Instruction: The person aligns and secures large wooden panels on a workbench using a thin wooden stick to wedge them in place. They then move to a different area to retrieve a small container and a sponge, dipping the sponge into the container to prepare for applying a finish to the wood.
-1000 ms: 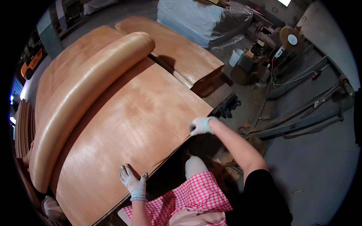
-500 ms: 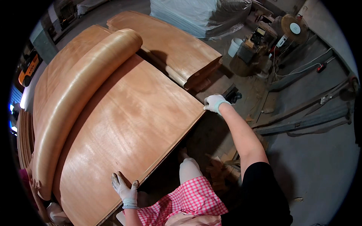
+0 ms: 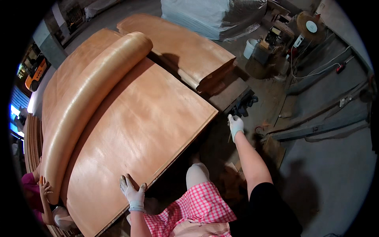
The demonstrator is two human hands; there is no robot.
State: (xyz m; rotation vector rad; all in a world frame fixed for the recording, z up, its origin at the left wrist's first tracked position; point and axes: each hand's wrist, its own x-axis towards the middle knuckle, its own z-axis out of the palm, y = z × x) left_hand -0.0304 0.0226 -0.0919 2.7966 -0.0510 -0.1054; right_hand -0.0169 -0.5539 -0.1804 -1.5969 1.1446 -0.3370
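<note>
A broad, reddish-brown wood veneer sheet (image 3: pixel 146 130) lies on top of a flat stack in front of me. My left hand (image 3: pixel 132 193), in a white glove with stained fingertips, rests on its near edge with fingers spread. Past the sheet's right corner, and apart from it, is my gloved right hand (image 3: pixel 236 125). Its fingers are curled, and a thin, pale sliver seems to hang below them; what it is I cannot make out. Across the stack lies a long roll of veneer (image 3: pixel 92 100), its near end beside a co-worker's bare hand (image 3: pixel 45 188).
Behind the stack is a second veneer pile (image 3: pixel 181 45), with a plastic-covered bulk (image 3: pixel 213 17) beyond. A white bucket (image 3: pixel 250 48) stands near machinery (image 3: pixel 272 47) at the back right. Wood scraps (image 3: pixel 231 177) lie by my legs. An orange vehicle (image 3: pixel 36 75) shows far left.
My right hand has left the sheet's corner and moved right and slightly down. My left hand stays on the near edge. The co-worker's hand and sleeve show more at the left.
</note>
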